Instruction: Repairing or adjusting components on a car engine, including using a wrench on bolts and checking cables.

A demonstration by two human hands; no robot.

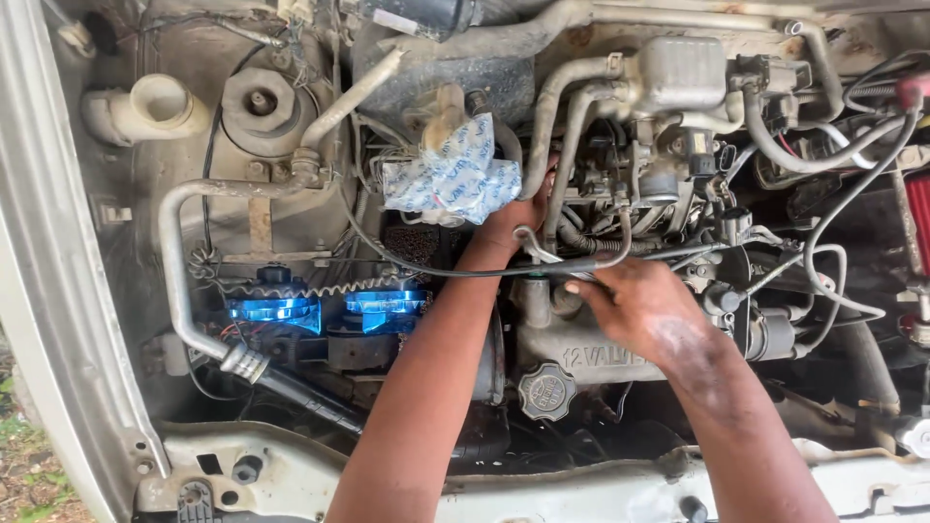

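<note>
Greasy metal fills the head view: above the black oil filler cap [546,391], the right hand [647,312] lies with fingers drawn together on a thin black hose [581,263] that loops across the engine, while the left hand [511,225] reaches further up from the cap, just below a blue-and-white plastic bag [455,176] stuffed over an opening. The hose looks seated at neither end I can see, so the work seems partway. Left fingers are buried behind pipes, so I cannot tell their grip, and the hose ends are hidden.
</note>
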